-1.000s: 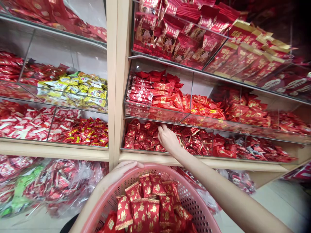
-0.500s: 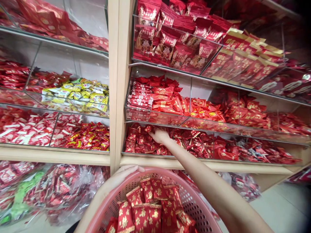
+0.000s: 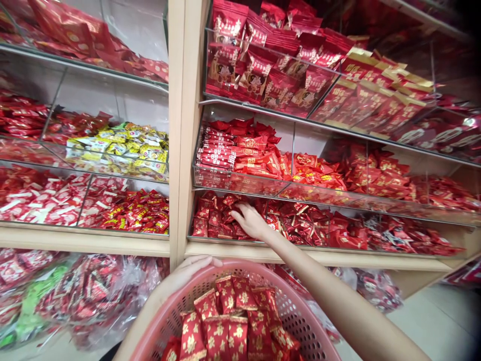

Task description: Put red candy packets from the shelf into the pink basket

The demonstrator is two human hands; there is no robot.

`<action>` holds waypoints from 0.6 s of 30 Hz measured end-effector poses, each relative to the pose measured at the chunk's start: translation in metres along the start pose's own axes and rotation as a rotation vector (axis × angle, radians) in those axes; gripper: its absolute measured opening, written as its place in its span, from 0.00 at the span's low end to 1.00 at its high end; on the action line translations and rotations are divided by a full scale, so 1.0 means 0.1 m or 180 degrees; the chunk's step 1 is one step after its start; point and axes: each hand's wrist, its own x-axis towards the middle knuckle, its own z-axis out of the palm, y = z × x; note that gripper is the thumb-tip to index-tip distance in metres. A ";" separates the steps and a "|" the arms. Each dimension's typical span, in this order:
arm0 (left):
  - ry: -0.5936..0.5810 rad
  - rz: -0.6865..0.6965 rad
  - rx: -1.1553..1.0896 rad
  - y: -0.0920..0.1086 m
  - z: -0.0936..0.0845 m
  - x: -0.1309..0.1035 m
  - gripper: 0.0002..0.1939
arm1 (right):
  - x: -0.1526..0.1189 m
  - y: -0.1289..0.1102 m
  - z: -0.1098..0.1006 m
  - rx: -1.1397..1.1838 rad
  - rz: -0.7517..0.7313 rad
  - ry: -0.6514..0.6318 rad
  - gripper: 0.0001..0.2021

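Observation:
A pink plastic basket (image 3: 300, 306) with a perforated wall is at the bottom centre. Inside lie several red packets (image 3: 216, 333) with gold characters. My left hand (image 3: 193, 271) rests on the basket's left rear rim, its fingers over the edge, closed on it. My right hand (image 3: 250, 219) reaches into the lowest shelf compartment, at small dark red wrapped sweets (image 3: 214, 220). Its fingers are apart and touch or hover just over the sweets; nothing is seen held in them.
A wooden upright (image 3: 182, 125) divides the shelves. Clear panels (image 3: 240, 181) front the compartments of red packets. Yellow packets (image 3: 128, 148) lie at left. Plastic bags of sweets (image 3: 93, 296) sit below the shelves at left, others at right.
My right hand has drawn back slightly to the right and down from the sweets, and its fingers show more spread. My left hand stays on the rim.

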 end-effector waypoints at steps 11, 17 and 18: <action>0.0129 -0.0082 0.0039 -0.01 0.02 -0.02 0.15 | -0.42 -0.26 -0.01 0.0227 -0.1267 0.0021 0.09; 0.0043 -0.0026 0.0113 -0.06 -0.02 0.01 0.17 | -0.36 -0.31 0.12 0.0586 -0.1146 0.0233 0.07; 0.0053 -0.0026 0.0091 -0.06 -0.02 0.01 0.16 | -0.35 -0.30 0.12 0.0844 -0.1037 0.0339 0.07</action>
